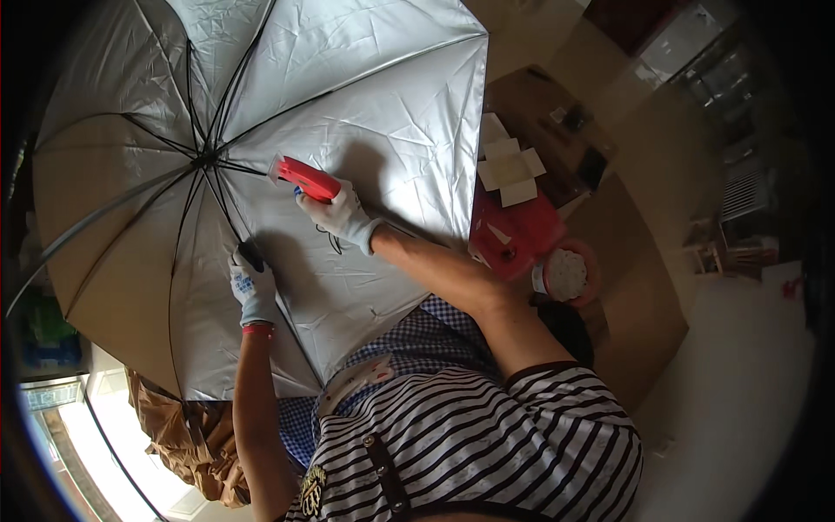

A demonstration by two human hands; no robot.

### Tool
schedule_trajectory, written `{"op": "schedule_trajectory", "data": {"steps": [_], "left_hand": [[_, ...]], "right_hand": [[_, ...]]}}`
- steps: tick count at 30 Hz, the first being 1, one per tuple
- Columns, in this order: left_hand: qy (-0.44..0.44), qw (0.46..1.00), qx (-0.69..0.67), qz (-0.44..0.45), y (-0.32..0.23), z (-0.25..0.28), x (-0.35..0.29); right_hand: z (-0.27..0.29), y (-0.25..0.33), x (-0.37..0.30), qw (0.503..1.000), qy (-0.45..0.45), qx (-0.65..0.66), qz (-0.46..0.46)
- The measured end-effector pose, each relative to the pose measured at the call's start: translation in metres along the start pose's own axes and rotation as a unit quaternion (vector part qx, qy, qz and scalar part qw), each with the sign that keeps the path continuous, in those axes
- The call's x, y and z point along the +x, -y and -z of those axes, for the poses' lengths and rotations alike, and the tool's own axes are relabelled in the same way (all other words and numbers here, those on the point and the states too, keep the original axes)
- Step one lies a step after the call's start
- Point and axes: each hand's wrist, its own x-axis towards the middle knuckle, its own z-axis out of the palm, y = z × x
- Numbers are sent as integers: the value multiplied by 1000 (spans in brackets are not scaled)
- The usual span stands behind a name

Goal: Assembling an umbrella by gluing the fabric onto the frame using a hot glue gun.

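A large open umbrella (348,96) with a silver inner side spreads before me, its black ribs meeting at a dark hub (206,159). In a white glove, my right hand (344,213) is closed around a red hand tool (309,178) with a clear front end, which points toward the hub. The exact kind of tool cannot be told. Below the hub, my gloved left hand (252,283) is closed at a rib, with a dark patch at its fingertips. A thin black cord (330,239) hangs beside my right hand.
To the right, a wooden table (544,113) bears an opened white carton (511,171). Near it are a red object (517,230) and a pink-rimmed tub (570,274) with white contents. Brown crumpled material (191,444) lies at the lower left. The umbrella's curved shaft (87,228) extends left.
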Motion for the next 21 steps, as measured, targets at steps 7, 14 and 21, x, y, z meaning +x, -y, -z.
{"op": "schedule_trajectory", "data": {"steps": [7,14,21], "left_hand": [[84,991,-80,-60,16,23,19],[43,995,-89,17,16,46,37],[20,979,-196,43,32,12,100]], "right_hand": [[-32,-5,-24,996,74,4,41],[-88,-6,-27,947,186,42,-259],[-159,-58,14,946,50,111,-299]]}}
